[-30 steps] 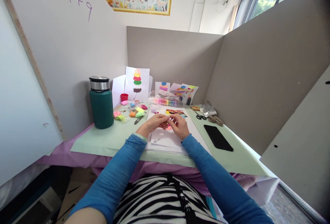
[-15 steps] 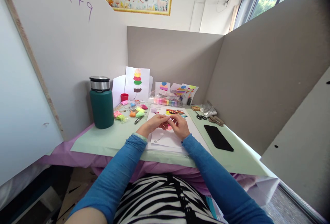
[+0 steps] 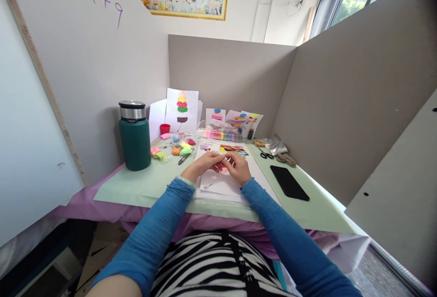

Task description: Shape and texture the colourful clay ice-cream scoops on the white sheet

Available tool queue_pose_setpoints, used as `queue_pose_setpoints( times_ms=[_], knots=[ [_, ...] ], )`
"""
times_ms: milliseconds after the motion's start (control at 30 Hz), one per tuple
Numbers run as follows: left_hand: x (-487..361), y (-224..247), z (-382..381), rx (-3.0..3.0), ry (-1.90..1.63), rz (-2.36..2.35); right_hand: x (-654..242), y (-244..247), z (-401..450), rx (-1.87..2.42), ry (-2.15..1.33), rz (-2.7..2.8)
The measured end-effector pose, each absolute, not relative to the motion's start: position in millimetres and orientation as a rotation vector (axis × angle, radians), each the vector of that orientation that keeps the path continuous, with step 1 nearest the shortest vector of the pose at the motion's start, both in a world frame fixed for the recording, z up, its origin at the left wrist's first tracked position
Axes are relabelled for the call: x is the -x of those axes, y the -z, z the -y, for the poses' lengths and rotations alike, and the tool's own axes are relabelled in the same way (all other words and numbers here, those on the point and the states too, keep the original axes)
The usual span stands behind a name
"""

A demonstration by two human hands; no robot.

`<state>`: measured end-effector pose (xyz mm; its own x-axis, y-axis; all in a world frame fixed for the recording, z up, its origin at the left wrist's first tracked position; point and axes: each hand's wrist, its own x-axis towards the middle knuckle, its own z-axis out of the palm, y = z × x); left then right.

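Note:
Over the middle of the table, my left hand [image 3: 209, 162] and my right hand [image 3: 238, 167] meet at the fingertips. Both are closed in a pinch around a small pale piece of clay [image 3: 225, 158], mostly covered by the fingers. Beneath them lies a sheet of white paper [image 3: 221, 188] with a thin dark stem drawn on it. A patch of pink clay [image 3: 224, 169] on the sheet shows partly between my hands. Just beyond my fingers is a printed picture of coloured pencils [image 3: 234, 150].
Left stands a green bottle [image 3: 134, 144]. Several bags of coloured clay [image 3: 175, 151] lie near a pen [image 3: 184, 159] and a red cup [image 3: 165, 129]. Scissors [image 3: 266, 153] and a black phone [image 3: 289, 183] are at right. Painted cards [image 3: 182, 111] lean against the back partition [image 3: 228, 74].

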<state>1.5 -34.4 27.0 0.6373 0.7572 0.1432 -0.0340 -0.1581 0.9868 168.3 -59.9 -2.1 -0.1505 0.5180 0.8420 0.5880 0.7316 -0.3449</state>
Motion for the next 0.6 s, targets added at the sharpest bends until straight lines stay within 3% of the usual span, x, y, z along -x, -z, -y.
queue_pose_setpoints(
  times_ms=[600],
  knots=[
    [-0.6,-24.1,31.6,-1.636,-0.749,-0.658,-169.6,5.4,55.9,0.922,0.023,1.843]
  ],
)
